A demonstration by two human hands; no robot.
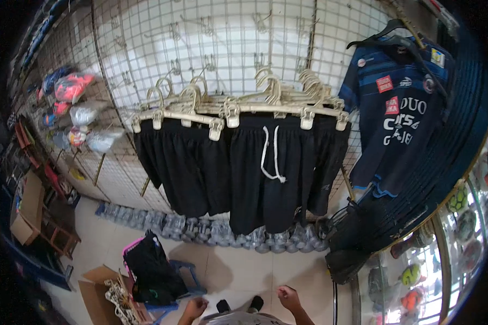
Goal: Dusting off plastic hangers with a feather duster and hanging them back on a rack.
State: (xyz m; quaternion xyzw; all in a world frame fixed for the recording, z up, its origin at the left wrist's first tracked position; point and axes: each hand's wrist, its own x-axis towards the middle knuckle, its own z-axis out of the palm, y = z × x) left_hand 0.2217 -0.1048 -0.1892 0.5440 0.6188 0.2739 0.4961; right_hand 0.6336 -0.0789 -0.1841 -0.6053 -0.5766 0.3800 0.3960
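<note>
My left hand (196, 307) is low in the view, just right of a pile of black clothing (156, 270) on a blue plastic stool (189, 276). Its fingers look curled, but blur hides whether they are closed. My right hand (288, 297) hangs over the tiled floor, fingers loosely folded in, with nothing visible in them. Ahead, black shorts (183, 166) hang by clips from cream plastic hangers (179, 115) on a wire grid wall (227, 44). Another pair of black shorts (248, 174) beside them has a white drawstring (275, 162).
An open cardboard box (91, 298) holds loose hangers (120, 298) at lower left. Plastic-wrapped grey dumbbells (203, 229) line the wall's base. To the right hang a dark blue jersey (394, 101) and dense garments, above a glass display case (439, 264) with balls. Bagged goods (73, 87) hang left.
</note>
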